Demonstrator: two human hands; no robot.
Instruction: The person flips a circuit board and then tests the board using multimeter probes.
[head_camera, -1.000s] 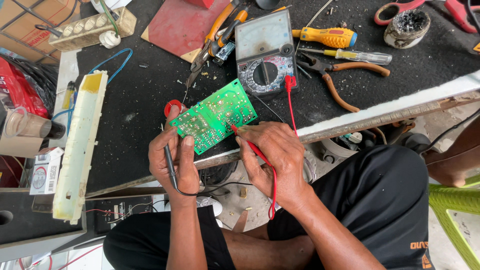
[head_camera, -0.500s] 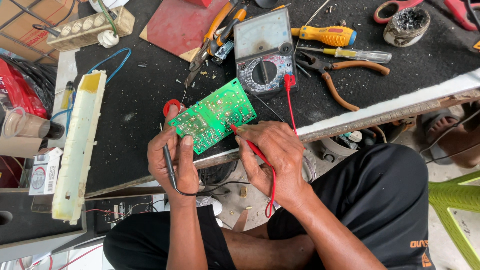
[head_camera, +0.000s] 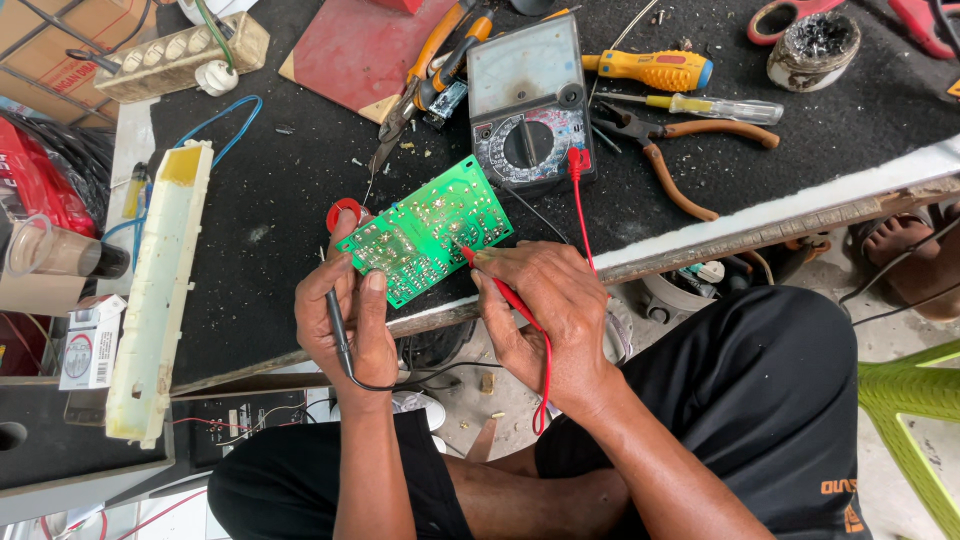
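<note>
A green circuit board lies solder side up near the front edge of the black worktop. My left hand grips a black test probe and rests its thumb on the board's near left corner. My right hand pinches a red test probe, whose tip touches the board near its middle right. Both probe leads run to an analog multimeter just behind the board.
Behind the meter lie orange-handled pliers, a yellow screwdriver, a clear-handled screwdriver, a red mat and a round tin. A long cream casing lies at left. A green plastic chair stands at right.
Both hands and the board hold almost still. A person's foot at the right edge under the bench has shifted slightly.
</note>
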